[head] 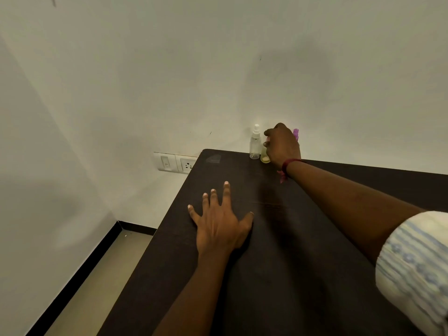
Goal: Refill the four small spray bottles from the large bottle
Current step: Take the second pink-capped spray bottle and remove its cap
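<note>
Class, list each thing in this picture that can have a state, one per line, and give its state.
Clear spray bottle: upright, capped, looks empty.
Yellowish bottle: upright, partly hidden by the hand; fill unclear.
Purple-capped bottle: mostly hidden behind the hand.
Right hand: closed around the bottles at the table's far edge.
Left hand: open, flat on the table.
Wall switch: position unclear.

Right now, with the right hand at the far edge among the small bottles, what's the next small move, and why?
Probably close the right hand around the yellowish bottle it covers and draw it toward the middle of the table. The bottles crowd against the wall beside the clear spray bottle, while the left hand rests flat and free.
</note>
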